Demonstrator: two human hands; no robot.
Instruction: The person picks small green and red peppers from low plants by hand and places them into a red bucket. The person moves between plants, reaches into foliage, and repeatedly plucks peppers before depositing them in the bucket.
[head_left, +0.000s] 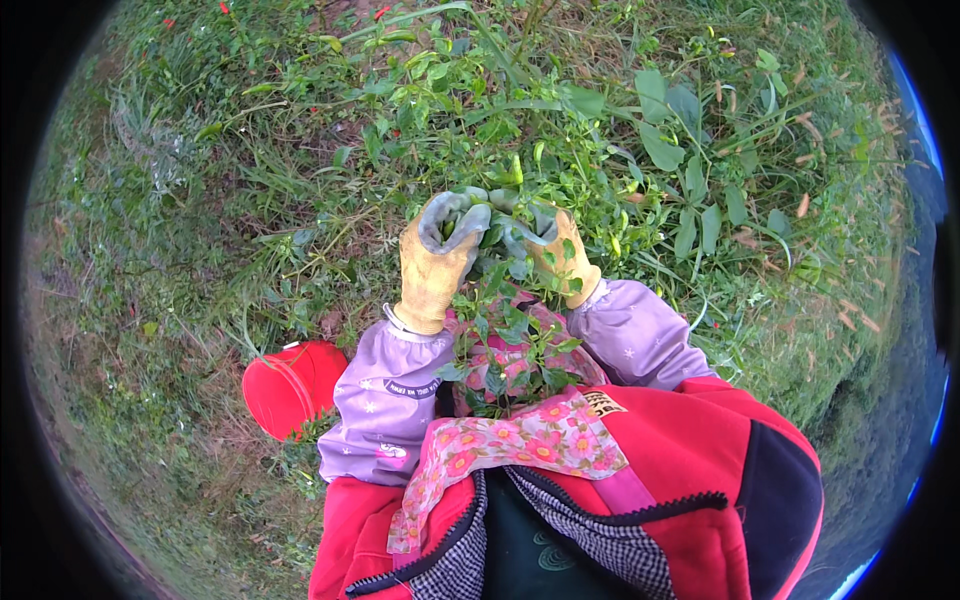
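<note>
My left hand (442, 259), in a yellow work glove with a grey-green coated palm, is curled around green chili peppers (448, 228) that show in its hollow. My right hand (551, 244) wears the matching glove and is bent inward among leaves, its fingertips close to the left ones. Foliage partly covers those fingers, so their hold is unclear. A leafy branch of a chili plant (514, 330) rises between both wrists, in front of my floral apron (525, 442). Pale green chilies (516, 169) hang just beyond the hands.
To the left, a red plastic bucket (289, 386) lies tilted in the grass, beside my purple sleeve cover (390, 397). Dense chili plants and weeds (300, 150) surround me, with a few red chilies (382, 13) at the far side. Broad-leaved stems (664, 146) stand at the right.
</note>
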